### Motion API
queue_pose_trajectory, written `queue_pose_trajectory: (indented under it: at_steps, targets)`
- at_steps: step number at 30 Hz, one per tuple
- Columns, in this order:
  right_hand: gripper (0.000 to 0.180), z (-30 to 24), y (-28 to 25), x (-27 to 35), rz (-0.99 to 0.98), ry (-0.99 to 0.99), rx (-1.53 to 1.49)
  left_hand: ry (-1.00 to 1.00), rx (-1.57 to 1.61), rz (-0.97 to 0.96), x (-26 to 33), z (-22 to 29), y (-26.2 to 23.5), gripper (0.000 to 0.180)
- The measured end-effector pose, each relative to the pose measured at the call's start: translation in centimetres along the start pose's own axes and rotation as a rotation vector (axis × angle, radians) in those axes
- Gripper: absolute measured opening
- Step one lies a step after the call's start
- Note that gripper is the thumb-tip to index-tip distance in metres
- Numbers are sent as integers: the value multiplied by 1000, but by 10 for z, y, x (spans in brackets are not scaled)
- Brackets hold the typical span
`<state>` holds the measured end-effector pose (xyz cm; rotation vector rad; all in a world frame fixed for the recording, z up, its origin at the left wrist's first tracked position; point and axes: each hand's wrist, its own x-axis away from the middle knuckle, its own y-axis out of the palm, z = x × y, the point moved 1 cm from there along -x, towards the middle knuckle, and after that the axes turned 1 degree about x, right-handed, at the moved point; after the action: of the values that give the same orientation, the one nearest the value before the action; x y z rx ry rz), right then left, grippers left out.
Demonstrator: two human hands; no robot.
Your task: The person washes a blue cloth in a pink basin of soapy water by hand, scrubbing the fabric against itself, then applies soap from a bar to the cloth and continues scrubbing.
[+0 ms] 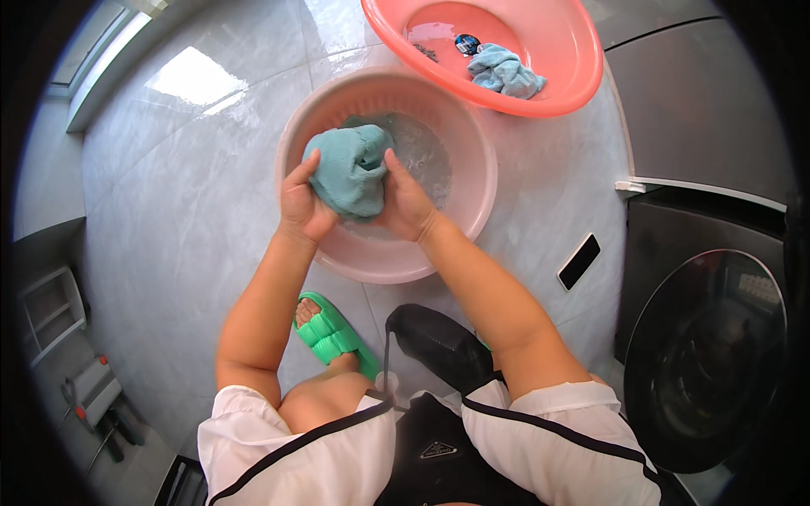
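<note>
On the grey floor (169,169) stood a pale pink basin (380,263) with water (430,164) in it, and just beyond, to the far right, a coral basin (575,55). Over the pale basin's left half, a bunched teal cloth (346,169) sat between the hands: the left hand (308,207) and right hand (407,201) pinched its sides, thumbs showing, other fingers mostly hidden. The coral basin held a smaller light-blue cloth (506,72).

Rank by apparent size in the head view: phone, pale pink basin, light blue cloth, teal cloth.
1. Pale pink basin
2. Teal cloth
3. Light blue cloth
4. Phone

Apparent size only: the teal cloth is held up, likely nearer the camera, so which cloth is truly larger is unsure.
</note>
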<state>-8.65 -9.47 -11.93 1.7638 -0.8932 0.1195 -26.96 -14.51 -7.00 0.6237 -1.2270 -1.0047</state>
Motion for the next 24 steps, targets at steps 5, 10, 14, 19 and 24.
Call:
queue_pose_trajectory:
  at_steps: [5,10,14,19,24]
  targets:
    - [48,8,11,6,130,25,9,62,-152,147,-18,-16,-10,58]
    - [33,17,4,16,373,-520,748,-245,-262,456,-31,-52,-20,74]
    - [40,45,101,19,347,-725,1194,-377,-155,285,-58,-16,-121,70]
    - [35,-3,29,13,602,-774,1459,-266,-148,84,-81,-109,-104,57]
    - [35,6,39,18,742,-592,1260,-134,-111,-28,-83,-104,-136,51]
